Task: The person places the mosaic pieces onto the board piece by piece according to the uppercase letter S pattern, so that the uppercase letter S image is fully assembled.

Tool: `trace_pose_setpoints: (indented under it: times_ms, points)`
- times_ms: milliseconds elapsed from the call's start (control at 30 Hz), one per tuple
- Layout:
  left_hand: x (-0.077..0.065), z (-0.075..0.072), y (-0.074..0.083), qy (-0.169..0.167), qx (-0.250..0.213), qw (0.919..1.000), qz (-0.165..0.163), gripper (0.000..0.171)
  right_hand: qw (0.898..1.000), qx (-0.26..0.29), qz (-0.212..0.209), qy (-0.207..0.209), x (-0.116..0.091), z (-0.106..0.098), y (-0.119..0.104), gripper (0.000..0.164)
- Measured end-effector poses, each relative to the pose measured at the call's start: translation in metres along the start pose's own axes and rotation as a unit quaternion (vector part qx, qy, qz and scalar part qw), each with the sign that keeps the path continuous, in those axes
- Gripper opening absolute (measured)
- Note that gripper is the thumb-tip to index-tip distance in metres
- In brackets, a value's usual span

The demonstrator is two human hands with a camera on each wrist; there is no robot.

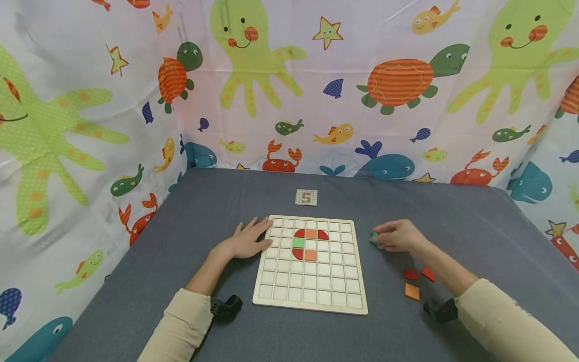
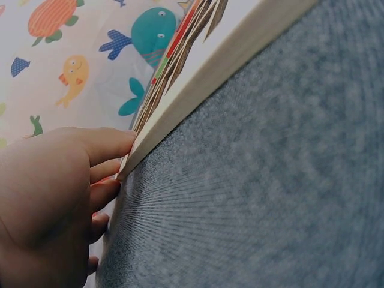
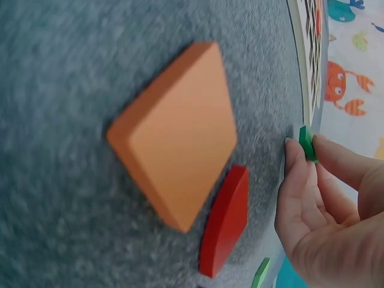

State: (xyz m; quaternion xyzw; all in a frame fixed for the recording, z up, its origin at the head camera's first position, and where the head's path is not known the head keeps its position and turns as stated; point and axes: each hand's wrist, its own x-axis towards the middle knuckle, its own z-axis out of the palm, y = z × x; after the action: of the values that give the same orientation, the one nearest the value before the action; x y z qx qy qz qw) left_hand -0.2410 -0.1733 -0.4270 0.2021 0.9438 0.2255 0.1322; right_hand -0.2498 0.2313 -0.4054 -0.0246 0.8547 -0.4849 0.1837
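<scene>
Card (image 1: 306,197) behind board (image 1: 309,280); tiles (image 1: 310,234) in its far cells; loose tiles (image 1: 412,291) at right.

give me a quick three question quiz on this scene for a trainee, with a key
1. True or false: the left grip touches the board at its left side.

2. How many orange squares lie on the board?

3. What colour is the piece pinched by the right grip?
A) red
B) orange
C) green

Key: 1. True. 2. Two. 3. C.
</scene>
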Motion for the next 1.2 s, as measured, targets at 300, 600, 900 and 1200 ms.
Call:
trace_pose_setpoints:
  times_ms: [300, 600, 900, 1200]
  points:
    - [0.000, 0.001, -0.001, 0.000, -0.001, 1.0000, 0.002, 0.062, 1.000, -0.010, 0.003, 0.002, -0.002, 0.010, -0.010, 0.038]
    - [0.000, 0.001, -0.001, 0.000, 0.003, 1.0000, 0.001, 0.063, 1.000, -0.017, -0.013, -0.007, -0.002, 0.024, -0.019, 0.039]
    - [0.000, 0.000, -0.001, -0.003, 0.005, 1.0000, 0.002, 0.063, 0.999, -0.032, -0.001, -0.015, -0.002, 0.039, -0.029, 0.037]
    - [-0.001, 0.000, 0.000, -0.001, 0.003, 1.0000, -0.001, 0.063, 0.999, -0.038, -0.008, -0.021, -0.001, 0.050, -0.035, 0.033]
